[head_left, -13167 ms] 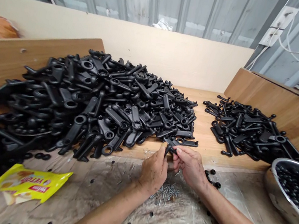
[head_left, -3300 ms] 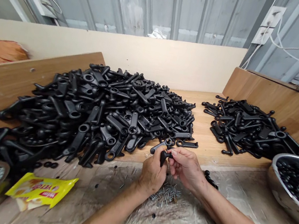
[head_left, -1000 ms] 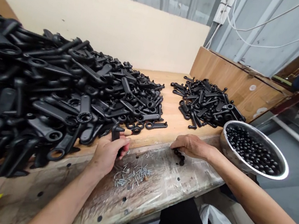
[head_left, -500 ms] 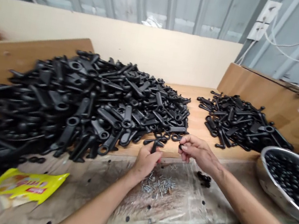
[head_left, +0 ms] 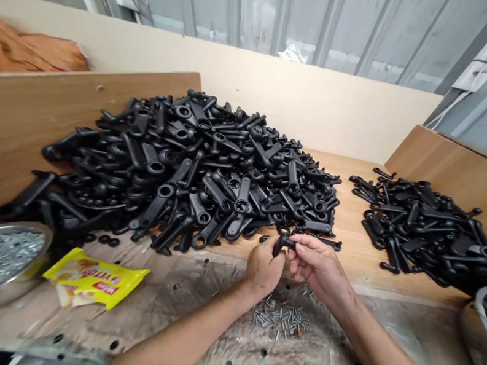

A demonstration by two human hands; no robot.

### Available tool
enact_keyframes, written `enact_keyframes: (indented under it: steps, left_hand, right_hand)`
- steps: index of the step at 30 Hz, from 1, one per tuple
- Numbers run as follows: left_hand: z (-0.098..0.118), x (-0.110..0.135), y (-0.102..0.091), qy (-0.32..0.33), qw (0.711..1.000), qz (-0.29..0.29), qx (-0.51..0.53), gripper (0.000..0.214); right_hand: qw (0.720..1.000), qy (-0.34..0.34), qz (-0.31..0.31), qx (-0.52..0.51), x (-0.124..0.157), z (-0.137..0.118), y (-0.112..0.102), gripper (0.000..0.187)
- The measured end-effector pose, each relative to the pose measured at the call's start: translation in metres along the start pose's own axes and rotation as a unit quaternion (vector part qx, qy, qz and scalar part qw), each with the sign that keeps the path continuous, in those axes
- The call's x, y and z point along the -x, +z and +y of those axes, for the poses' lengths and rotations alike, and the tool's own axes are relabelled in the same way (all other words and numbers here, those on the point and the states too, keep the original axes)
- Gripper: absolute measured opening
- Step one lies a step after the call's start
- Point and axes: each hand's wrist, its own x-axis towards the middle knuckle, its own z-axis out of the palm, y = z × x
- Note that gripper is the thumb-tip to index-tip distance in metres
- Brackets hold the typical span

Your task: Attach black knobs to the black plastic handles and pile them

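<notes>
My left hand [head_left: 263, 273] is closed around a black crank handle [head_left: 280, 243], held just above the bench by the front of the big pile. My right hand [head_left: 320, 267] pinches a small black knob [head_left: 291, 245] at the handle's end; the fingertips partly cover it, so I cannot tell how far it sits on. Under the hands lies a loose scatter of short metal pins [head_left: 283, 320]. A large heap of black crank handles [head_left: 208, 170] rises behind and to the left. Another, smaller pile of handles [head_left: 422, 231] lies to the right.
At the left stands a metal bowl [head_left: 44, 242] full of pins, beside a yellow snack packet [head_left: 96, 279]. A second steel bowl [head_left: 477, 331] with black knobs stands at the right edge. Wooden boards [head_left: 13, 106] wall the bench; orange cloth [head_left: 27, 50] lies behind.
My right hand has brought the knob across to the end of the handle in my left hand; before, the hands were apart. The view has turned left, showing the pin bowl more fully.
</notes>
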Motion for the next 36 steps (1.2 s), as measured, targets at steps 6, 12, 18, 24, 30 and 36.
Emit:
enact_keyframes:
  steps: [6,12,18,24,30,36]
  left_hand:
    - [-0.001,0.001,0.002,-0.005,0.997,-0.019,-0.071,0.018]
    - [-0.001,0.008,0.007,0.001,0.993,-0.035,-0.110,0.022]
    - [0.001,0.011,0.006,0.020,0.978,-0.049,-0.200,0.020]
    - [0.004,0.013,0.003,0.072,0.965,-0.123,-0.222,0.022]
    - [-0.003,-0.004,-0.010,0.195,0.949,-0.060,-0.242,0.053]
    - [-0.011,-0.014,-0.014,0.195,0.861,-0.053,-0.466,0.031]
  right_hand:
    - [0.999,-0.011,0.034,0.020,0.004,0.002,-0.002,0.023]
    - [0.973,-0.109,0.108,0.172,0.012,0.010,0.001,0.019]
    - [0.973,-0.095,0.123,0.168,0.012,0.011,-0.001,0.016]
    - [0.987,-0.017,0.034,0.156,0.016,0.001,-0.016,0.018]
    - [0.932,-0.121,0.082,0.332,0.025,-0.070,-0.044,0.022]
    - [0.759,-0.283,0.363,0.460,0.044,-0.202,-0.125,0.024]
